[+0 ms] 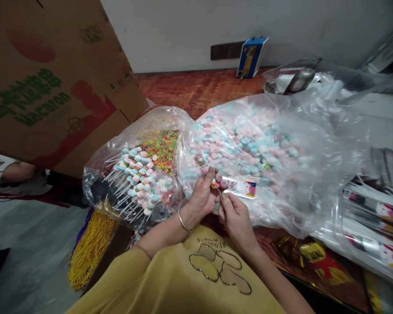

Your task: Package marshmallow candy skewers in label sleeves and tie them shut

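My left hand (202, 188) is closed around a small cluster of brightly coloured candy (215, 185), mostly covered by the fingers. A thin stick (219, 191) runs from it to my right hand (234, 211), whose thumb and fingers pinch the stick's lower end. Just beyond the left thumb shows a small printed wrapper (201, 161); whether the hand holds it I cannot tell. A flat clear-and-printed packaging sleeve (240, 188) extends rightward from the left fingertips. Behind both hands lies a big clear bag of pink and blue marshmallows (249, 139).
On the left, another plastic bag holds marshmallow skewers (137, 172) and colourful ring pieces (167, 146). A tall cardboard box (62, 87) stands beyond it. Packaging sleeves (376, 209) are stacked at right. A blue device (251, 57) stands by the wall. Another person's arm (18, 171) shows far left.
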Demonstrator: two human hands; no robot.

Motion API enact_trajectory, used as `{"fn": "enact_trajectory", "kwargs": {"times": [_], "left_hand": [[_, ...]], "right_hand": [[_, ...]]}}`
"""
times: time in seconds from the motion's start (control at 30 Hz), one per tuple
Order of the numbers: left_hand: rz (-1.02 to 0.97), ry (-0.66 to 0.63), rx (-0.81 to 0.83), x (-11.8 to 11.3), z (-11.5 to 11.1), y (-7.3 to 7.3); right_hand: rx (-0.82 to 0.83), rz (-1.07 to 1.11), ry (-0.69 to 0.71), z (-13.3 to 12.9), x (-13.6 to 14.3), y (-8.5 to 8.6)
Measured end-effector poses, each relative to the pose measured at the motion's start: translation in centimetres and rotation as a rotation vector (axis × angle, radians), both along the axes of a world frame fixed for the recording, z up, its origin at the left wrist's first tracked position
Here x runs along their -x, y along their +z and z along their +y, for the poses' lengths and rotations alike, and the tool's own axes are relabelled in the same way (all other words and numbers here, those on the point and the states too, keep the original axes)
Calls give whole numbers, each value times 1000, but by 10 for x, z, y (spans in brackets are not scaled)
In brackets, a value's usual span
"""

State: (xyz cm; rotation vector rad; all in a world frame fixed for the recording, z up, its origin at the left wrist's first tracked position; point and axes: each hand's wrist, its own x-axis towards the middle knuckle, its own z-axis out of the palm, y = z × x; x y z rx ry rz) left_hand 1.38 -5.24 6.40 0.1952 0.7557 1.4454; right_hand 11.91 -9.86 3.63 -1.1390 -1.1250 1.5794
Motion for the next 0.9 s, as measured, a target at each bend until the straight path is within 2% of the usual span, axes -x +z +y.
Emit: {"fn": "enact_trajectory", "kwargs": {"times": [0.17,0.23,0.3,0.4,0.57,0.67,0.77,0.9], "left_hand": [[55,116,-12,16,14,7],[66,123,-4,11,15,8],[61,99,12,2,11,5],[16,47,28,-6,7,-1],[-23,86,68,14,15,0],[2,103,97,22,21,5],[27,91,96,14,18,5],[45,33,79,-4,9,-4]], "right_hand": [[-358,-373,-38,-2,-11,-4],[-494,-503,-76,-1,-9,-7],[-561,-573,-118,2,-5,-9],[-445,-475,-108,7,0,-9],[34,-17,68,9,-7,-3],[233,213,107,8,-11,3],[300,324,112,11,-6,5],[252,367,40,16,8,2]]}}
